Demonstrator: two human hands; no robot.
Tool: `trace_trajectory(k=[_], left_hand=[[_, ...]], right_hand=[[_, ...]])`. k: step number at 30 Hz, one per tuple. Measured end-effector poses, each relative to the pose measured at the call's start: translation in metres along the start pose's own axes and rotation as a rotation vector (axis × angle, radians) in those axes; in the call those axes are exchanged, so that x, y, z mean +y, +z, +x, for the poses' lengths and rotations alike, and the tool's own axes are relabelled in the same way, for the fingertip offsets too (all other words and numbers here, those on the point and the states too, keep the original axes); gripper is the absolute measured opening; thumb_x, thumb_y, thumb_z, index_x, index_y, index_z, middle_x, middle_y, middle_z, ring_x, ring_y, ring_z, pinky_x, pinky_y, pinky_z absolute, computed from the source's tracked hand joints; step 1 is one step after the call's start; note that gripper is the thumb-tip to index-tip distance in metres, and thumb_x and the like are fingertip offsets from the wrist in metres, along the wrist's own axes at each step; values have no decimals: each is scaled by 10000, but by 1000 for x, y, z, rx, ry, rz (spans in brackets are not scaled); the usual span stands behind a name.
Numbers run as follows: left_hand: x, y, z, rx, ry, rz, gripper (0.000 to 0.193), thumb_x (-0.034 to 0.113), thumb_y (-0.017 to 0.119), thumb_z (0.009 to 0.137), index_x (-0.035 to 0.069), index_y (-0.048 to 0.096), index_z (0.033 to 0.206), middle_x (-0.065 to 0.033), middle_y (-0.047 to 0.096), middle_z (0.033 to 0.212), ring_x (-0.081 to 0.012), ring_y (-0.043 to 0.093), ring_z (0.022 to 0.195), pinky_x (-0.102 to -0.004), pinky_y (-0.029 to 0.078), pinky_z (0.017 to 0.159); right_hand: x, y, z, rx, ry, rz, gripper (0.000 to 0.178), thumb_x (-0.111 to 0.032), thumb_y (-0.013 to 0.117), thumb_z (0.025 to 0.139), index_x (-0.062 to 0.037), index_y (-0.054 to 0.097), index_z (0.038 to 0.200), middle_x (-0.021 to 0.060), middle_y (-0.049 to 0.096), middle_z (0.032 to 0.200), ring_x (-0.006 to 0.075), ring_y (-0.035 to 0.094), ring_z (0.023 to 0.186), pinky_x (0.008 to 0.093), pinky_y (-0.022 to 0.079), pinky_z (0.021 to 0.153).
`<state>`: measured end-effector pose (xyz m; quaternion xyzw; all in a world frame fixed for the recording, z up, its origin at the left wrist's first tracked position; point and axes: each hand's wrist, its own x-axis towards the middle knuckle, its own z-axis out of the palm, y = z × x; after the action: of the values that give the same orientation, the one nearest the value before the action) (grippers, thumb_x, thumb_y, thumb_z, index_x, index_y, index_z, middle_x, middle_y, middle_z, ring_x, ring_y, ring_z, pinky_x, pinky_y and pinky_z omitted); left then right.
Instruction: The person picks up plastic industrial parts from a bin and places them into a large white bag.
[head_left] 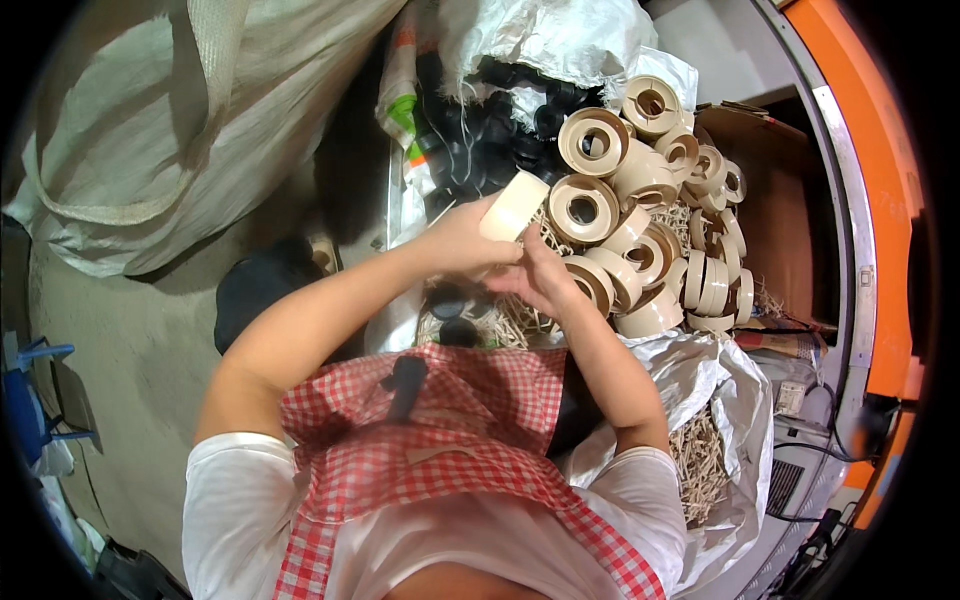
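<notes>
left arm (320, 310) and right arm (612, 365) bend inward; hands (465, 242) close together, left one gripping.

One left hand (462, 238), one right hand (542, 272), one held cream piece (516, 204), more than fifteen cream rings (640, 178) at upper right, one brown box (785, 230), one checked apron (485, 390).

From my distance I take the held ring (515, 205) for smooth plastic, with a soft shine on its wall. The beige rings (645, 182) of the pile look like the same plastic, smooth and slightly glossy. I judge the black parts (487, 132) also as plastic, with some shiny spots. The big sack (130, 130) seems woven plastic, rather matt; the white bag (738, 410) is thinner, wrinkled and shiny. I see matt cardboard in the box (770, 210), matt cloth in the apron (390, 480), and a dull, concrete-like floor (150, 370).
</notes>
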<state>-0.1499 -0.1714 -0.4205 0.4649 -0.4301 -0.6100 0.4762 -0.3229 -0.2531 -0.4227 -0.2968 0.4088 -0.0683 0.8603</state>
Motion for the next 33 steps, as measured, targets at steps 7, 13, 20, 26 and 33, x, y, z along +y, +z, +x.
trace_trajectory(k=[7,13,20,26,33], left_hand=[[-8,7,3,184,41,119,640,171,705,739,45,447,1311,-54,610,1021,-109,579,863,-255,479,748],[-52,7,10,379,-87,-35,851,247,678,706,-3,278,1414,-203,526,1250,-259,558,1084,-347,465,876],[-62,-2,-6,76,-411,808,744,488,612,814,-81,440,1261,-251,467,1303,-347,509,1147,-407,459,880],[-59,16,30,229,70,-265,693,229,689,779,-48,361,1323,-165,553,1169,-215,559,1039,-333,489,822],[-11,-14,32,449,-77,-375,430,28,594,732,0,527,1156,-86,606,983,-146,610,859,-267,503,711]], right_hand=[[-3,-5,-2,266,-342,-816,600,-443,517,904,-39,358,1318,118,601,836,196,591,644,310,493,533],[6,-121,-7,838,-781,-2291,539,-299,671,763,-136,499,1246,78,638,965,267,569,968,425,406,863],[-41,-139,-36,1074,-671,-1955,190,-129,516,827,-92,616,984,124,639,909,328,576,906,439,430,780],[-37,-61,-8,666,-682,-737,306,-192,463,936,-46,557,1187,156,634,1054,246,590,1014,381,448,897],[40,-93,51,796,-675,-636,529,-380,531,923,28,458,1251,120,553,1135,181,510,1047,310,400,945]])
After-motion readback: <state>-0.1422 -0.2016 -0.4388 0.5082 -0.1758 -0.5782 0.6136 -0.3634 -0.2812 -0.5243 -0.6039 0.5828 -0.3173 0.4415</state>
